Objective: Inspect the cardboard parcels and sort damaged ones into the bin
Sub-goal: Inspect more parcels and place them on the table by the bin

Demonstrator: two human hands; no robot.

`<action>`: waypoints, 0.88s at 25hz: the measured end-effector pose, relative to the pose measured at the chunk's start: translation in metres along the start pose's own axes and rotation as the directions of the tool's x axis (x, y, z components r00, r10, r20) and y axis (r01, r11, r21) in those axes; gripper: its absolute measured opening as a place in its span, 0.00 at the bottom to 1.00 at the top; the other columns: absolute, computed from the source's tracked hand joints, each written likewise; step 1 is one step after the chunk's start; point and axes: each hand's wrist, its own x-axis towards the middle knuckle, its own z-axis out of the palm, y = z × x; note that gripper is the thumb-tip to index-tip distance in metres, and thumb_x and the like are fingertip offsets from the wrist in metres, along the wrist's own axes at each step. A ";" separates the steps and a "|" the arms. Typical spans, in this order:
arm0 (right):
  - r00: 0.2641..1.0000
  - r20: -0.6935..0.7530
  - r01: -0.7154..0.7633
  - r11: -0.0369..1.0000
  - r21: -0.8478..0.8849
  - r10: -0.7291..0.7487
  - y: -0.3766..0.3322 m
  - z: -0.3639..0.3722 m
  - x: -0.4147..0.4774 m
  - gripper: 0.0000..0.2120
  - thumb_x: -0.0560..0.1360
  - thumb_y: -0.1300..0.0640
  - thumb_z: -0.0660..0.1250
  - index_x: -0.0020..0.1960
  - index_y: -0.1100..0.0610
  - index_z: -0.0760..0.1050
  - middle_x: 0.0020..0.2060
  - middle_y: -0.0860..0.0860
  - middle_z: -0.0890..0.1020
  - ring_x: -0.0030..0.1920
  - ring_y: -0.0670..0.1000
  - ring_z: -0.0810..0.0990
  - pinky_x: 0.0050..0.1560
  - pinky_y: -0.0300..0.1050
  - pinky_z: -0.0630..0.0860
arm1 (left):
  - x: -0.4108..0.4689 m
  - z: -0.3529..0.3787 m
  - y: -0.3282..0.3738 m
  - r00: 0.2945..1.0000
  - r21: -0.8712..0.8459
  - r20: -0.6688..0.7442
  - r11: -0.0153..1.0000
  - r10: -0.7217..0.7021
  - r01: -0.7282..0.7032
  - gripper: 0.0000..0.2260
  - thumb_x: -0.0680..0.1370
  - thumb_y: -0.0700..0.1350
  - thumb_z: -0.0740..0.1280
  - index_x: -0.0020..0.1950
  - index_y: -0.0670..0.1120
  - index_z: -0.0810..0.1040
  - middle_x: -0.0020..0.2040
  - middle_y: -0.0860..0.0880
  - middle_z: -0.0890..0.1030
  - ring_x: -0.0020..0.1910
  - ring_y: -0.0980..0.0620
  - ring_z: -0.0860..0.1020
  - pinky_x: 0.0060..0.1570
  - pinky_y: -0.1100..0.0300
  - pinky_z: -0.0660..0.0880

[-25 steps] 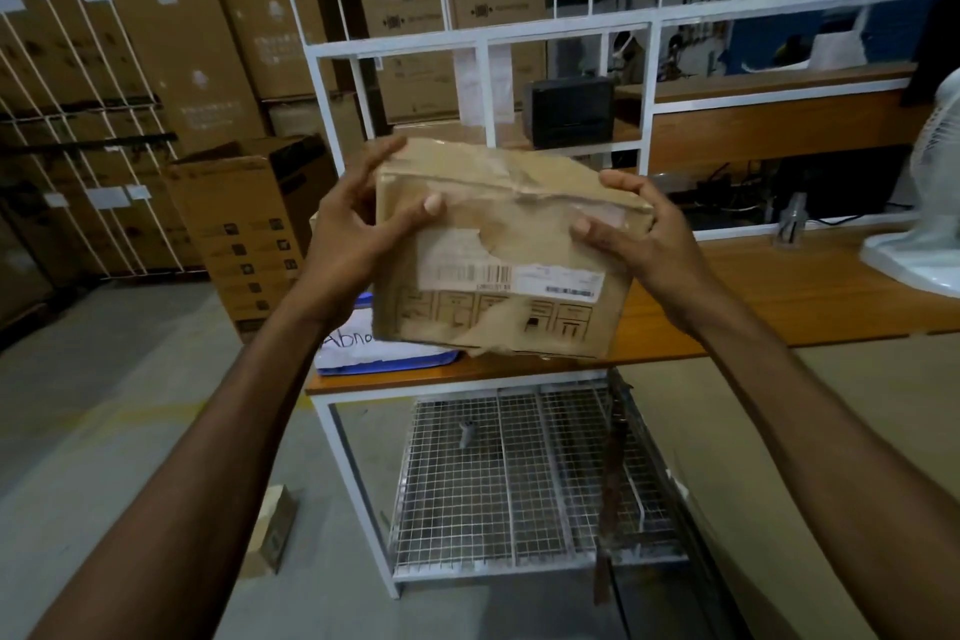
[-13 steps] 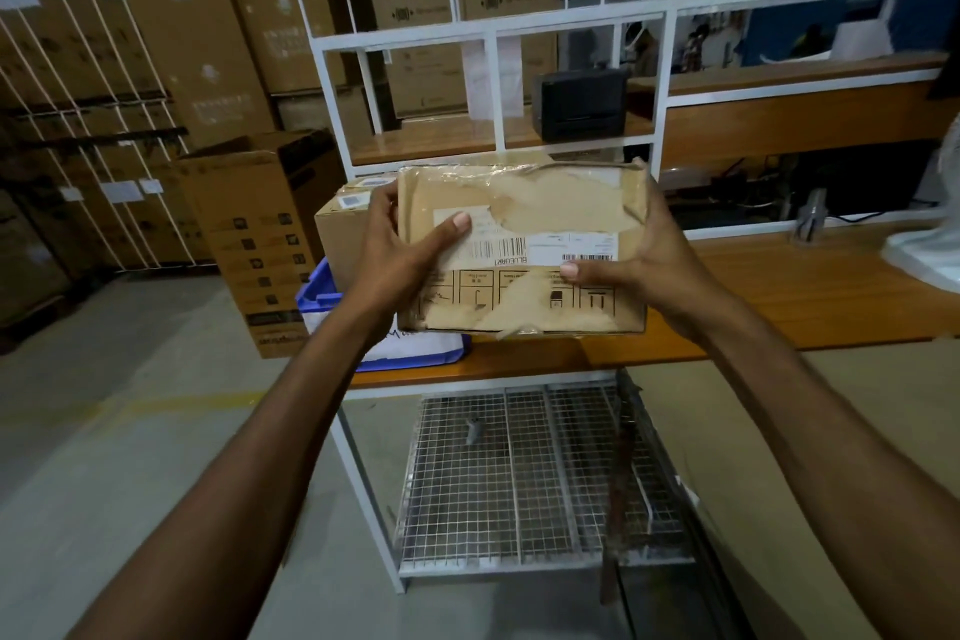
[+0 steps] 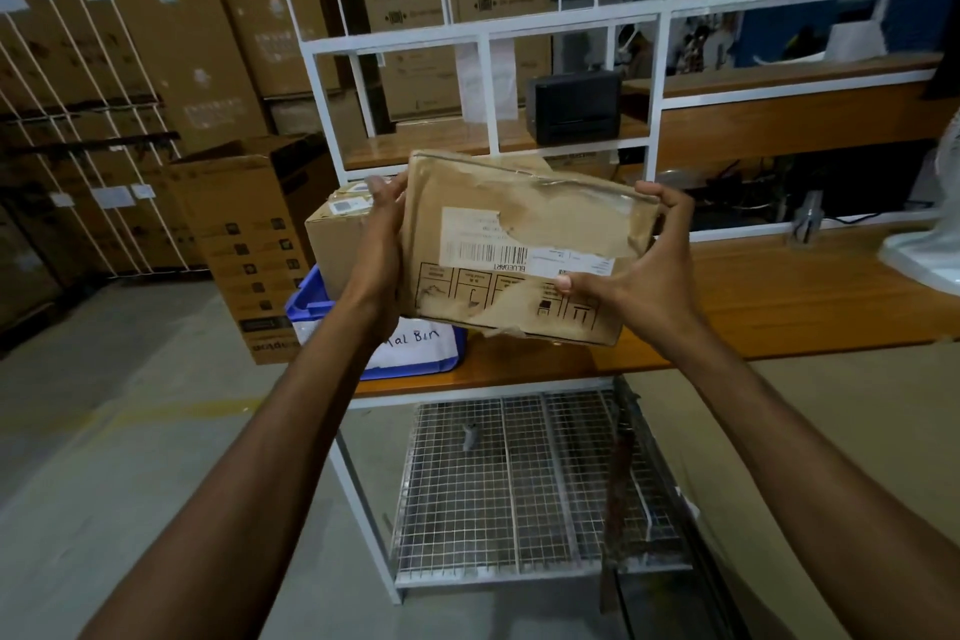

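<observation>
I hold a brown cardboard parcel [image 3: 524, 244] in the air above the wooden table's left end. Its surface is torn and crumpled, its white barcode label ripped. My left hand [image 3: 382, 244] grips its left side and my right hand [image 3: 636, 270] grips its right end, thumb on the front. Behind and below it a blue bin [image 3: 415, 353] with a white handwritten label stands on the table. Another brown parcel [image 3: 332, 239] sits in the bin, partly hidden by my left hand.
The wooden table [image 3: 779, 296] has a white metal frame [image 3: 654, 120] and a wire mesh shelf [image 3: 519, 489] beneath. A black device [image 3: 574, 107] sits on the upper shelf. A white fan [image 3: 930, 244] stands at right. An open carton [image 3: 249, 234] and stacked big cartons stand at left.
I have turned and tilted the parcel in my hands, its right end now dropping lower. My left thumb has moved off the front to the parcel's left edge.
</observation>
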 end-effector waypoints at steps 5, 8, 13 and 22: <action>0.997 -0.069 0.046 0.999 0.005 -0.046 0.010 0.006 0.002 0.55 0.57 0.53 0.88 0.74 0.53 0.57 0.78 0.50 0.61 0.77 0.48 0.64 0.75 0.47 0.70 | 0.008 0.009 0.012 0.939 -0.114 -0.030 0.934 -0.344 0.339 0.30 0.79 0.71 0.62 0.66 0.48 0.76 0.53 0.45 0.83 0.55 0.40 0.82 0.49 0.38 0.81; 0.996 -0.082 -0.021 0.998 -0.060 0.016 0.020 0.005 -0.005 0.55 0.58 0.53 0.88 0.74 0.53 0.57 0.77 0.50 0.62 0.76 0.48 0.65 0.74 0.52 0.72 | 0.011 0.011 0.009 0.904 -0.081 0.084 0.901 -0.420 0.426 0.36 0.75 0.75 0.62 0.66 0.47 0.78 0.53 0.42 0.85 0.53 0.40 0.84 0.46 0.41 0.83; 0.987 -0.063 -0.159 0.954 -0.253 0.147 0.017 0.005 -0.010 0.48 0.58 0.40 0.85 0.70 0.46 0.64 0.68 0.50 0.70 0.67 0.50 0.71 0.61 0.52 0.79 | 0.004 0.022 -0.006 0.958 -0.164 -0.007 0.946 -0.285 0.280 0.36 0.71 0.65 0.77 0.74 0.49 0.73 0.64 0.42 0.82 0.57 0.42 0.84 0.47 0.43 0.85; 0.913 0.262 -0.280 0.948 -0.153 0.312 -0.020 0.003 -0.009 0.37 0.65 0.14 0.48 0.64 0.33 0.71 0.54 0.33 0.77 0.56 0.40 0.78 0.54 0.44 0.74 | -0.002 0.047 -0.039 0.999 -0.165 0.035 0.986 -0.033 0.039 0.40 0.67 0.49 0.85 0.76 0.53 0.71 0.62 0.50 0.84 0.62 0.47 0.83 0.59 0.45 0.84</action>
